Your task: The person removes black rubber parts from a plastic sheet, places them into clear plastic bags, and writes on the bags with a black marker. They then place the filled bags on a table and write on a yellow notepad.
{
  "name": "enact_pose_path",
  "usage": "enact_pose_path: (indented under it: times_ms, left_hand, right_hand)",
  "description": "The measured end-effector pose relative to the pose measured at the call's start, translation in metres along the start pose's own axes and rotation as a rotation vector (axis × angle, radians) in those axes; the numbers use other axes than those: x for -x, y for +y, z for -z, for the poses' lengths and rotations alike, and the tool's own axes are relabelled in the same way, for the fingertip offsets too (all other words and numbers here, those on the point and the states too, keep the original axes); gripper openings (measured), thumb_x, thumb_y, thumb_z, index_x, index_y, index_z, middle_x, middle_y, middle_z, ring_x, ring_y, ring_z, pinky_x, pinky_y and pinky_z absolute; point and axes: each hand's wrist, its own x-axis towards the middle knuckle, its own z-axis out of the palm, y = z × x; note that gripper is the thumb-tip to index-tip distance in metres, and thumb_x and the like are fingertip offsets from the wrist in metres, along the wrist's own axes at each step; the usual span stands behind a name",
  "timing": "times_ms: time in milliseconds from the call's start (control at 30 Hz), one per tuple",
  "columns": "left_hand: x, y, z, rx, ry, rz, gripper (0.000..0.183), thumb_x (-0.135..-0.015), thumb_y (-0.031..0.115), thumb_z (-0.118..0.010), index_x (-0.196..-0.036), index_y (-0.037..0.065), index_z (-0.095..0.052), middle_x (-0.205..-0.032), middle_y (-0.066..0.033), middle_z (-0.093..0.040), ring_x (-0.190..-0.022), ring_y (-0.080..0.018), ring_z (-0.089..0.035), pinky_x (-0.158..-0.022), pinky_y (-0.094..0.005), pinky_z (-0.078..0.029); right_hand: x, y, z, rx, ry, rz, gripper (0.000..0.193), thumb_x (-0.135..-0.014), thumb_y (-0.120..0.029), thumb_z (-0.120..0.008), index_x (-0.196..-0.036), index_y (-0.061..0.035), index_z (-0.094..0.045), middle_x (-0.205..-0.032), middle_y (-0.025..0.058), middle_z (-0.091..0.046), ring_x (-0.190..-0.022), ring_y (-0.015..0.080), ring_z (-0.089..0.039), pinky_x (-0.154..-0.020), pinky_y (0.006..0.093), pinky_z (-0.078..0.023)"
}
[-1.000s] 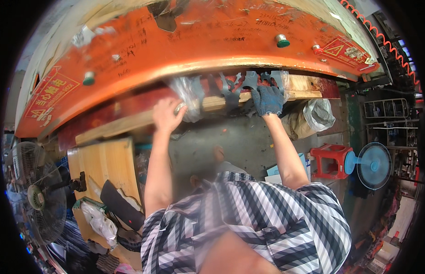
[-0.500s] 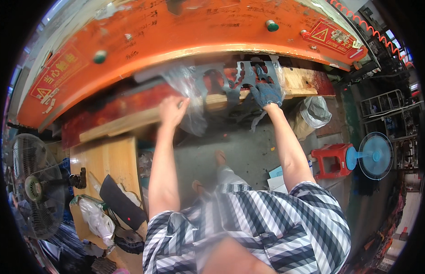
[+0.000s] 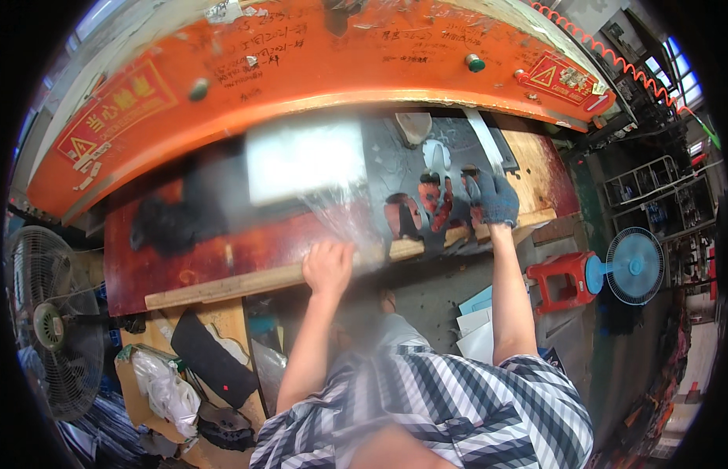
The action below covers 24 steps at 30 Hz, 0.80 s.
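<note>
An orange machine [image 3: 340, 74] with warning labels [image 3: 558, 80], a coiled hose [image 3: 608, 55] and a metal rack [image 3: 644, 184] mark a workshop.

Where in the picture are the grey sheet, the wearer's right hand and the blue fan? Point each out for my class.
Grey sheet [image 3: 397, 166]: head view, on the solid part above its leftmost hole.
Right hand [image 3: 497, 200]: head view, on its gloved back.
Blue fan [image 3: 635, 266]: head view, on its hub.

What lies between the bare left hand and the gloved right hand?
In the head view, clear plastic film lies near the left hand, then a dark sheet with cut-out holes reaches the right hand.
</note>
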Motion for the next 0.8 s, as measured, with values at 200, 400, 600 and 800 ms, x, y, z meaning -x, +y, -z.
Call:
enact_pose_path:
  times_ms: [200, 400, 600, 800]
  left_hand:
    - [0.050, 0.023, 0.022, -0.040, 0.003, 0.056, 0.010, -0.078, 0.024, -0.066, -0.073, 0.015, -0.063, -0.075, 0.0005, -0.060, -0.071, -0.0207, -0.057, -0.062, -0.0341, -0.042]
    - [0.079, 0.044, 0.038, 0.043, 0.027, 0.103, 0.006, -0.074, 0.013, -0.067, -0.080, 0.013, -0.065, -0.079, -0.0019, -0.063, -0.072, -0.0213, -0.058, -0.063, -0.0333, -0.043]
    - [0.053, 0.057, 0.053, 0.222, 0.211, 0.067, 0.015, -0.068, 0.005, -0.069, -0.083, 0.009, -0.065, -0.084, -0.0089, -0.061, -0.079, -0.0310, -0.057, -0.070, -0.0387, -0.046]
    - [-0.055, 0.096, 0.012, 0.201, 0.041, -0.182, 0.032, -0.073, 0.016, -0.069, -0.103, 0.006, -0.065, -0.107, -0.0110, -0.061, -0.103, -0.0298, -0.055, -0.085, -0.0393, -0.042]
  right_hand:
    - [-0.063, -0.083, -0.021, -0.139, -0.029, 0.064, 0.060, -0.073, -0.043, -0.071, -0.116, -0.0038, -0.058, -0.111, 0.0201, -0.061, -0.103, 0.0294, -0.059, -0.086, 0.0361, -0.047]
    - [-0.057, -0.114, -0.059, 0.233, -0.097, 0.104, 0.099, -0.057, -0.051, -0.075, -0.138, -0.0062, -0.036, -0.124, 0.0295, -0.049, -0.110, 0.0420, -0.053, -0.094, 0.0430, -0.044]
    - [-0.049, -0.104, -0.047, 0.040, -0.356, 0.054, 0.089, -0.059, -0.046, -0.073, -0.133, -0.0070, -0.042, -0.121, 0.0270, -0.053, -0.108, 0.0400, -0.055, -0.091, 0.0427, -0.046]
    - [-0.053, -0.085, -0.036, -0.143, -0.296, 0.050, 0.077, -0.062, -0.039, -0.075, -0.126, -0.0030, -0.050, -0.117, 0.0216, -0.058, -0.106, 0.0338, -0.057, -0.091, 0.0380, -0.046]
